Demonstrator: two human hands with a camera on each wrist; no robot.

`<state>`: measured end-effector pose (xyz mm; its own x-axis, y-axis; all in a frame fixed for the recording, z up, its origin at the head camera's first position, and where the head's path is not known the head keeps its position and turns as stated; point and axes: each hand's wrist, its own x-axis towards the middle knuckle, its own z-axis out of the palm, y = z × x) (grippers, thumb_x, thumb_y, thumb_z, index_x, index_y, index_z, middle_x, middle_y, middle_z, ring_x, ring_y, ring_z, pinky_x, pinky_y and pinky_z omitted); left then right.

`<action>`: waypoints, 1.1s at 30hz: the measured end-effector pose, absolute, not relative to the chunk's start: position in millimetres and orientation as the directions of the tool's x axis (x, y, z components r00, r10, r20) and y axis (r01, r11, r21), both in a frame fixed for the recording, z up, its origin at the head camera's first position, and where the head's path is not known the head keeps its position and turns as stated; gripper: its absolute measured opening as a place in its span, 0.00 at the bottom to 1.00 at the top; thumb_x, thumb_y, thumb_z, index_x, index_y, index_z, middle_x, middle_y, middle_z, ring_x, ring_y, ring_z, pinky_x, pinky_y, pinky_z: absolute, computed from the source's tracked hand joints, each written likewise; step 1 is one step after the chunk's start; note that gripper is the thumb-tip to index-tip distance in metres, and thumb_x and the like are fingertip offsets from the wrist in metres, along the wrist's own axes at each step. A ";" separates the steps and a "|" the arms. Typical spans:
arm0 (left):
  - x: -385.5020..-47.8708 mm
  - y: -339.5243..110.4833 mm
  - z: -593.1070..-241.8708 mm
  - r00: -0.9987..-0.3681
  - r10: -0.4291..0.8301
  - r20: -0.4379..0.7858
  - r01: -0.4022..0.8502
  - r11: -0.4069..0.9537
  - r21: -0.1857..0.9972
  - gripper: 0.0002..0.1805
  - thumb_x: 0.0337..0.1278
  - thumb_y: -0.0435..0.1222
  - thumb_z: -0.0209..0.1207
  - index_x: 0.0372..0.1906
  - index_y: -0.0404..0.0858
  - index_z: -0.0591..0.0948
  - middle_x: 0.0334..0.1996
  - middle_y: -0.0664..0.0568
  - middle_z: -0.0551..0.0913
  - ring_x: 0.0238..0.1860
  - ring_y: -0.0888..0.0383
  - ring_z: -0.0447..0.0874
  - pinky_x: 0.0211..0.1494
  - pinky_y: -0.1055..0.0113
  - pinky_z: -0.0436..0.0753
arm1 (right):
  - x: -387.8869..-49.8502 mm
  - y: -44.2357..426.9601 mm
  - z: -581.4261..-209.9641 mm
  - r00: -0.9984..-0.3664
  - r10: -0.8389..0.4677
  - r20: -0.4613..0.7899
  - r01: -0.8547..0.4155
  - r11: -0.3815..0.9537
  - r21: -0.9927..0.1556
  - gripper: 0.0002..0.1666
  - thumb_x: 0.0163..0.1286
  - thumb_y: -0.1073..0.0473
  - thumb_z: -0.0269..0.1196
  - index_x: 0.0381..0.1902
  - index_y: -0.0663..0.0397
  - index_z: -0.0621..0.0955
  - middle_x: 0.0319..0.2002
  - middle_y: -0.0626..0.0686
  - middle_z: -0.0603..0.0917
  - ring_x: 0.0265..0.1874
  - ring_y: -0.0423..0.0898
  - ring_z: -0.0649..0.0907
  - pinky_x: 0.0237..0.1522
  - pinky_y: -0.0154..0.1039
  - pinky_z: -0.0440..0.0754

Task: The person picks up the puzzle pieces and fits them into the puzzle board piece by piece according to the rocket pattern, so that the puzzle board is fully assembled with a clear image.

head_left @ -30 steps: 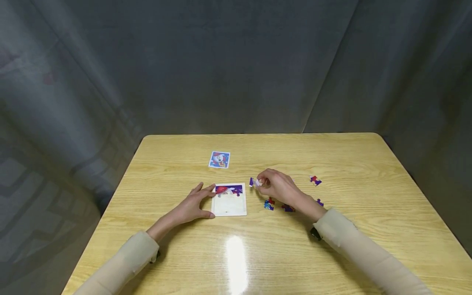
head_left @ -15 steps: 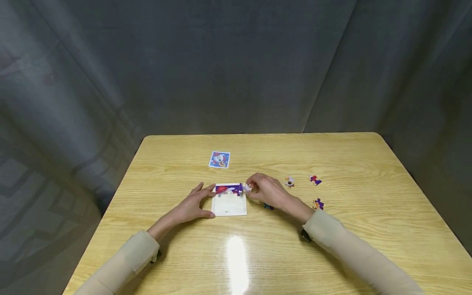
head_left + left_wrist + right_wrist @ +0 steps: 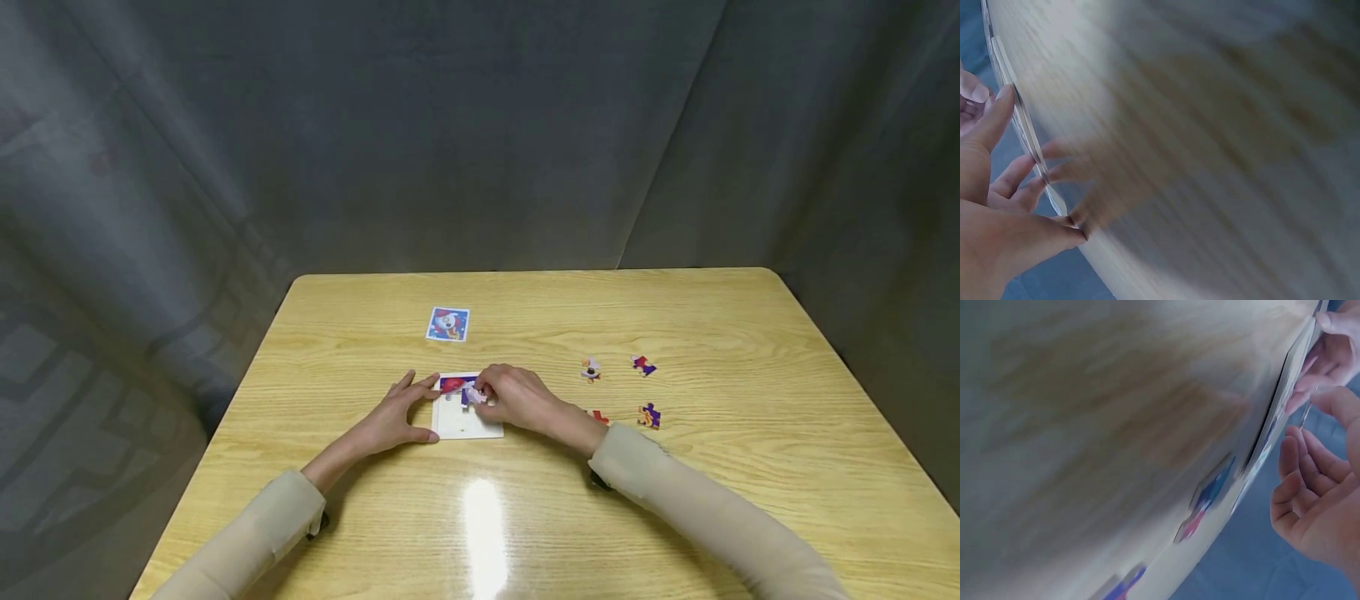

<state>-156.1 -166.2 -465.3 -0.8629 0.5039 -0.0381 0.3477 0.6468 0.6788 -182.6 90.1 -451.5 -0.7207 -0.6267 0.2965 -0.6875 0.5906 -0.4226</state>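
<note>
A white square puzzle board (image 3: 459, 423) lies on the table, with purple and red pieces along its top row. The left hand (image 3: 386, 423) rests at the board's left edge, its fingers spread and thumb at the lower left corner; in the left wrist view the left hand (image 3: 997, 231) touches that edge. Between thumb and fingers the right hand (image 3: 521, 398) pinches a purple and white puzzle piece (image 3: 474, 395) over the board's upper right part. Seen in the right wrist view, the right hand (image 3: 1322, 494) holds the thin piece (image 3: 1305, 415) edge-on, above the board (image 3: 1285, 394).
A small picture card (image 3: 447, 324) lies behind the board. To the right are loose pieces: a white and orange one (image 3: 591, 370), a red and purple one (image 3: 643, 365), a purple and orange one (image 3: 649, 416), and a red one (image 3: 598, 416) partly behind the right forearm.
The right hand has moved left with its pinched piece, from the table right of the board to over the board. The left hand has stayed at the left edge.
</note>
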 end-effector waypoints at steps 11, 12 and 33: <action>-155.7 -166.2 -465.6 -0.863 0.502 -0.053 0.330 0.640 0.694 0.33 0.45 0.44 0.72 0.59 0.38 0.76 0.74 0.47 0.58 0.74 0.36 0.36 0.68 0.31 0.41 | -184.3 66.2 -450.3 -0.711 -0.673 0.202 -0.683 0.594 -0.426 0.13 0.56 0.56 0.70 0.37 0.56 0.83 0.26 0.45 0.78 0.25 0.39 0.74 0.24 0.31 0.73; -156.0 -166.1 -465.6 -0.862 0.504 -0.051 0.333 0.640 0.693 0.34 0.45 0.44 0.72 0.59 0.38 0.76 0.74 0.47 0.58 0.74 0.36 0.36 0.69 0.31 0.41 | -184.6 64.6 -450.5 -0.711 -0.675 0.197 -0.683 0.595 -0.424 0.12 0.57 0.56 0.69 0.37 0.56 0.83 0.26 0.45 0.78 0.24 0.39 0.74 0.24 0.31 0.73; -156.4 -167.6 -466.2 -0.867 0.493 -0.069 0.310 0.643 0.700 0.34 0.45 0.45 0.72 0.60 0.40 0.76 0.74 0.50 0.57 0.75 0.38 0.35 0.70 0.32 0.40 | -187.0 53.1 -452.1 -0.712 -0.689 0.137 -0.673 0.611 -0.417 0.11 0.58 0.57 0.69 0.38 0.56 0.83 0.27 0.45 0.78 0.26 0.39 0.74 0.24 0.29 0.73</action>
<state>-156.4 -167.6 -466.2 -0.8670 0.4935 -0.0689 0.3104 0.6431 0.7001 -187.0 53.1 -452.1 -0.7116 -0.6890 0.1374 -0.6725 0.6114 -0.4170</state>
